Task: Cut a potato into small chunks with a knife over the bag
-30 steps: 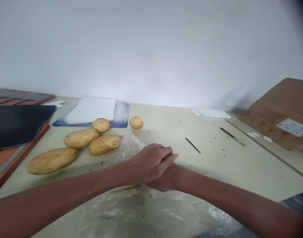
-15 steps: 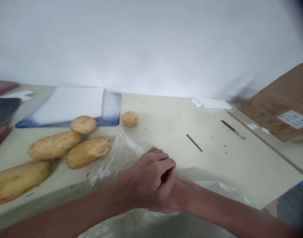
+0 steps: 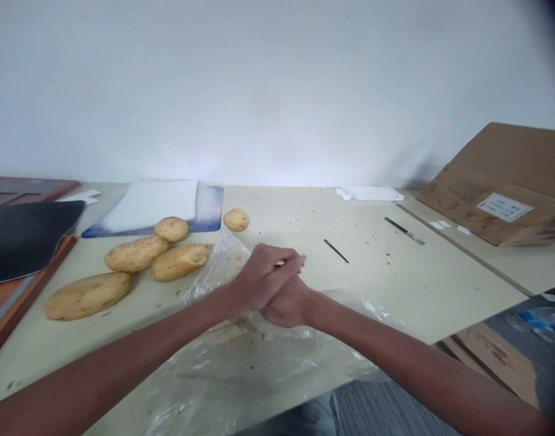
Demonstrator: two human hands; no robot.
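My left hand (image 3: pixel 262 275) lies over my right hand (image 3: pixel 287 307), fingers curled round it, above a crumpled clear plastic bag (image 3: pixel 259 363) on the pale table (image 3: pixel 395 272). A small pale bit shows between the left fingers; I cannot make out what it is. My right hand's fingers are hidden under the left. Left of the hands lie several potatoes: a long one (image 3: pixel 87 295), two side by side (image 3: pixel 136 253) (image 3: pixel 180 261) and two small round ones (image 3: pixel 171 229) (image 3: pixel 236 219).
A white sheet on a blue-edged board (image 3: pixel 154 206) lies at the back left, a black mat (image 3: pixel 23 236) on a brown tray at far left. A thin black stick (image 3: pixel 335 251), a metal tool (image 3: pixel 405 231), white paper (image 3: pixel 368 193) and a cardboard box (image 3: pixel 500 194) sit to the right.
The view has swung back left and down, so the table's near right edge shows. Both hands stay pressed together over the bag, and the left fingers have curled tighter.
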